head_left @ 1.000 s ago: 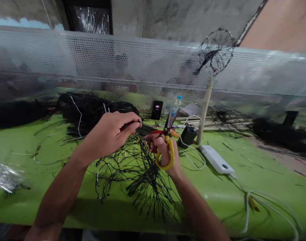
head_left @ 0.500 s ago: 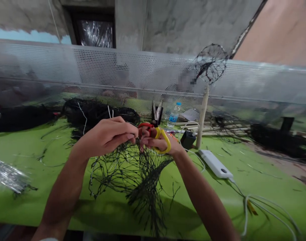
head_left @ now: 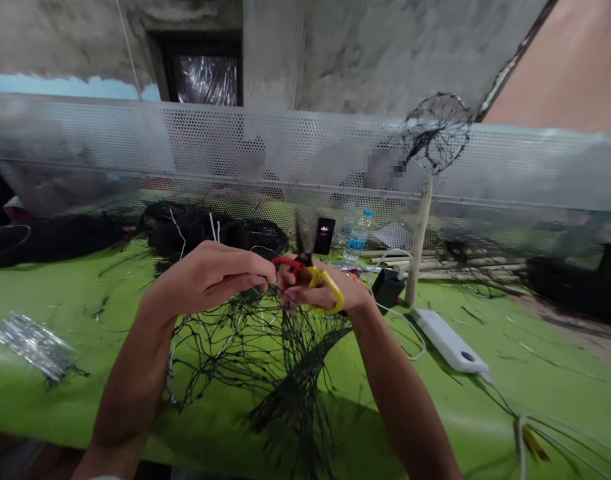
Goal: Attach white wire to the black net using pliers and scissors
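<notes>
My left hand [head_left: 215, 277] is closed in a pinch at the upper edge of a black mesh net [head_left: 245, 353]; its fingertips hide the exact strand. A thin pale wire curves beside those fingers. Scissors [head_left: 321, 293] with one red and one yellow handle loop hang on my right hand [head_left: 345, 287], blades pointing up and blurred. The right fingertips also touch the net, close to the left fingertips. Below both hands the net spreads and droops, with a dense bunched part under the right hand.
Behind stand a water bottle [head_left: 356, 237], a phone [head_left: 325, 235] and a perforated metal screen [head_left: 200, 143]. A stick [head_left: 418, 247] bears a round net at right, near a black adapter [head_left: 388, 288] and white power bank [head_left: 448, 341]. Silvery strips [head_left: 35, 347] lie left; black netting [head_left: 205, 227] is heaped behind.
The view has shifted slightly, so the background sits lower and further right. The scissor blades have swung a little to the left. Both hands stay together at the net's edge.
</notes>
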A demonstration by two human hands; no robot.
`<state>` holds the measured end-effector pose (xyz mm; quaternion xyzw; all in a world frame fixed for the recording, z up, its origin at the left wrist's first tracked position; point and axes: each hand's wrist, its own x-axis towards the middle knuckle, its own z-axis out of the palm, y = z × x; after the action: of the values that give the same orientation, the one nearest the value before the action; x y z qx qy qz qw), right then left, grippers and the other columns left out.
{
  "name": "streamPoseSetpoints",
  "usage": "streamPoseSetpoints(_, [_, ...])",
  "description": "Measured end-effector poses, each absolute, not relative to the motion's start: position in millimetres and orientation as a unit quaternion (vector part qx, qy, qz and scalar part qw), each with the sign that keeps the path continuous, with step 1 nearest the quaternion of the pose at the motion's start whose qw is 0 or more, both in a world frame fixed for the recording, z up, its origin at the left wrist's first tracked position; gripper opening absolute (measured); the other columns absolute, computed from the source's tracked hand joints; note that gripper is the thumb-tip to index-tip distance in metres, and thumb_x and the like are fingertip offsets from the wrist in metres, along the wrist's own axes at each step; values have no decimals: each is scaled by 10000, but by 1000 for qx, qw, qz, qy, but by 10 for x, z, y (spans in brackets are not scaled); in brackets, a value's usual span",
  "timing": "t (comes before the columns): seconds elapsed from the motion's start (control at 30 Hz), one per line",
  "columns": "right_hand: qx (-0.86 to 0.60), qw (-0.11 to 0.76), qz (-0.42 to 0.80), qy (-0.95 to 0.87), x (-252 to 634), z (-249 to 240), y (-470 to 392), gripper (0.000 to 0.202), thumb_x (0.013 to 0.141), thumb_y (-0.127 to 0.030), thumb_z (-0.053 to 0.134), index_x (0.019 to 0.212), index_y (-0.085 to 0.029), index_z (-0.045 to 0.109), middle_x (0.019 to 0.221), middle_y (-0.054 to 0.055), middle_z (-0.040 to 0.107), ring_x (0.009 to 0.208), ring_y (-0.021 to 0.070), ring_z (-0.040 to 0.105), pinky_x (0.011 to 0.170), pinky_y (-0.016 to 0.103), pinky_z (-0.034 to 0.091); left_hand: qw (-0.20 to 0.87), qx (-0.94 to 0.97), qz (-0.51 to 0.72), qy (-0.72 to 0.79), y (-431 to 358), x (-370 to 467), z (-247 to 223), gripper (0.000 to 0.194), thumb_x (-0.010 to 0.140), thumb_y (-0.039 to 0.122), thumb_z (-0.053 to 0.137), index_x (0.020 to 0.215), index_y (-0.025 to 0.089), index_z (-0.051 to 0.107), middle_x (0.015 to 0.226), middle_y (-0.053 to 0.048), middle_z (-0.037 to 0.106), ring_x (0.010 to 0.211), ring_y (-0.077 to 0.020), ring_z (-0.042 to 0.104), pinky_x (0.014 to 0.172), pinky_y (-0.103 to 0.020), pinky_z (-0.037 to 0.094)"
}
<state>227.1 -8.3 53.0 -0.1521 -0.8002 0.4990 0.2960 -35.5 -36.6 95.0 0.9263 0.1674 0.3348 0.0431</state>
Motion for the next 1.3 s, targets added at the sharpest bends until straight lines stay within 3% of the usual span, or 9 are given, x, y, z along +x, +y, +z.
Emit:
streamPoseSetpoints(0.17, [-218, 430, 392, -783, 2560, 643, -97, 324, 902, -383, 752, 854, -251, 459, 732, -44, 560, 598, 115, 506, 562, 273, 415, 58, 944, 290, 144, -313, -345, 939, 189, 1079, 282, 564, 1133, 264, 744, 946, 16, 822, 775, -84, 751, 746, -158, 518])
streamPoseSetpoints(0.3, [-251, 492, 307, -775, 2629, 758, -298, 326, 887, -349, 775, 848, -256, 465, 721, -46, 521, 612, 122, 442, 572, 293, 373, 44, 940, 294, 168, -243, -313, 915, 225, 1076, 382, 573, 1049, 228, 736, 842, 21, 783, 678, -85, 689, 696, -181, 484])
streamPoseSetpoints(0.47, [-270, 488, 233, -797, 2461, 811, -609, 262, 906, -240, 740, 859, -260, 484, 794, -32, 506, 655, 128, 463, 583, 293, 399, 85, 925, 306, 207, -242, -214, 888, 538, 1093, 594, 378, 1163, 184, 719, 767, -2, 729, 515, -98, 553, 547, -237, 391])
streamPoseSetpoints(0.57, [-273, 480, 186, -813, 2386, 795, -701, 215, 936, -222, 709, 903, -261, 501, 818, -32, 543, 686, 134, 488, 639, 304, 425, 116, 922, 292, 228, -286, -157, 887, 535, 1063, 622, 436, 1195, 181, 708, 756, 18, 707, 464, -80, 480, 524, -244, 353])
streamPoseSetpoints(0.67, [-294, 453, 177, -822, 2364, 766, -714, 225, 935, -245, 736, 926, -258, 511, 812, -29, 577, 694, 141, 508, 641, 302, 436, 135, 915, 273, 266, -348, -111, 889, 529, 1034, 654, 487, 1109, 185, 720, 705, 28, 662, 519, -98, 513, 547, -250, 358])
streamPoseSetpoints(0.8, [-319, 416, 198, -828, 2348, 734, -685, 292, 898, -263, 794, 920, -255, 503, 801, -30, 573, 684, 142, 532, 588, 285, 426, 90, 911, 240, 323, -418, -77, 884, 577, 870, 720, 719, 1118, 200, 694, 764, 25, 673, 626, -135, 583, 610, -272, 377])
streamPoseSetpoints(0.93, [-316, 434, 210, -817, 2322, 716, -670, 315, 894, -259, 811, 906, -254, 497, 803, -35, 554, 654, 128, 510, 580, 281, 433, 62, 909, 251, 327, -446, -105, 879, 611, 758, 630, 883, 1145, 212, 661, 809, 34, 705, 672, -145, 614, 676, -280, 408])
streamPoseSetpoints(1.07, [-322, 455, 238, -796, 2321, 710, -660, 317, 891, -293, 831, 897, -251, 517, 789, -32, 564, 684, 139, 546, 616, 287, 472, 53, 922, 220, 314, -458, -141, 888, 576, 753, 522, 933, 1184, 256, 660, 867, 46, 752, 782, -170, 650, 748, -285, 430])
streamPoseSetpoints(1.3, [-323, 457, 233, -795, 2342, 687, -643, 285, 887, -282, 845, 905, -238, 564, 814, -24, 556, 686, 130, 503, 574, 265, 434, 31, 941, 184, 284, -454, -143, 822, 287, 814, 282, 877, 1052, 284, 718, 898, 51, 776, 810, -179, 679, 803, -323, 436])
